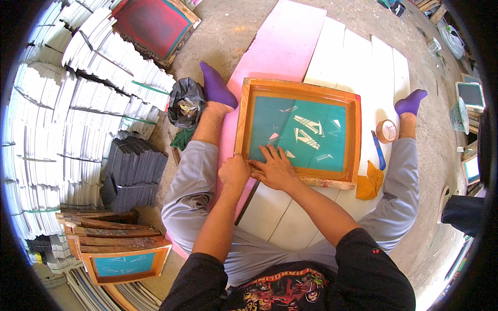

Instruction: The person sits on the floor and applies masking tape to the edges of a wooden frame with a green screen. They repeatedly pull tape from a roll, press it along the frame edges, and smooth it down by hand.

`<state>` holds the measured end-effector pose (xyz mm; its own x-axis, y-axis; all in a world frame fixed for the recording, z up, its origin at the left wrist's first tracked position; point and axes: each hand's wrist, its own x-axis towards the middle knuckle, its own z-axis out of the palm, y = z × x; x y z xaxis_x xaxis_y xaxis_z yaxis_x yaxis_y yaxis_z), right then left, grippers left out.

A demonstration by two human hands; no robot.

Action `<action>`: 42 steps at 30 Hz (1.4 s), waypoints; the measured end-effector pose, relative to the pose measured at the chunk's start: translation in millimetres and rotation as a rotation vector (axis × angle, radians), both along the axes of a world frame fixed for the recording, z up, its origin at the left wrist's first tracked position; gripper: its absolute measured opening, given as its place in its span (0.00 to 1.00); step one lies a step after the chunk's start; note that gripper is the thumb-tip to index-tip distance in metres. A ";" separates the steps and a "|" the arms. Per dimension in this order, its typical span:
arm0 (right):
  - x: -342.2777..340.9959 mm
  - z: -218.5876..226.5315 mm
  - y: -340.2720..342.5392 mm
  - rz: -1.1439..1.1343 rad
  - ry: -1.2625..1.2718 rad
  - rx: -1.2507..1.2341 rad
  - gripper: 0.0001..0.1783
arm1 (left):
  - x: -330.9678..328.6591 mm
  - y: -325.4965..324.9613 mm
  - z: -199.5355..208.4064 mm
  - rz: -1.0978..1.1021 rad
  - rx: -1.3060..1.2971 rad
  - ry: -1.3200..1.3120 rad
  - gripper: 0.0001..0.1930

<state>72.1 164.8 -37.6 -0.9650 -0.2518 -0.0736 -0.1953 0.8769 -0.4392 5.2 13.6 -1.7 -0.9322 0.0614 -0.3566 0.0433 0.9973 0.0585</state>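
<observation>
A wooden screen-printing frame (300, 136) with teal mesh lies between my legs on pink and white boards. Pale angular shapes show in the mesh. My left hand (234, 171) is closed in a fist at the frame's near left corner; what it pinches, if anything, is hidden. Close beside it, my right hand (275, 167) lies with spread fingers over the near wooden edge, fingertips on the mesh. Right of the frame are a roll of brown tape (386, 131), a blue-handled cutter knife (378, 151) and a yellow-orange cloth (369, 181).
Tall stacks of white sheets (46, 150) rise at the left, with dark sheets (136, 166) beside them. A black plastic bag (185, 103) stands near my left foot. More wooden screen frames (124, 262) lean at the lower left. A red-meshed screen (150, 25) lies beyond.
</observation>
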 end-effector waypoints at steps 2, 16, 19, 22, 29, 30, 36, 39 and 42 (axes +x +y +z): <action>-1.3 -1.1 -0.6 0.002 -0.023 -0.003 0.33 | -0.2 0.1 -2.0 0.012 -0.015 0.004 0.21; -2.1 1.7 -0.3 0.020 -0.036 0.025 0.32 | -1.6 -20.1 9.1 0.271 0.171 -0.025 0.22; -3.3 -0.1 -1.9 0.034 -0.029 0.014 0.32 | -3.0 -21.5 8.0 0.286 0.197 -0.054 0.19; -5.2 -4.5 -3.9 0.047 -0.001 -0.009 0.33 | -3.1 -23.1 4.5 0.283 0.233 -0.063 0.17; -10.9 -8.1 -10.0 0.029 0.002 -0.019 0.35 | -0.6 -24.3 -4.1 0.239 0.329 0.010 0.16; -11.1 -8.3 -9.6 0.029 0.002 -0.017 0.35 | -0.6 -25.6 -6.5 0.234 0.345 0.020 0.16; -12.2 -9.7 -10.2 0.028 0.002 -0.034 0.36 | -1.1 -36.0 -13.6 0.209 0.475 0.059 0.19; -14.7 -11.5 -13.4 0.051 0.016 0.013 0.35 | -0.3 -42.1 -24.9 0.183 0.551 0.100 0.19; -15.5 -9.8 -13.5 0.032 0.027 -0.036 0.36 | 1.0 -47.0 -34.4 0.191 0.618 0.131 0.18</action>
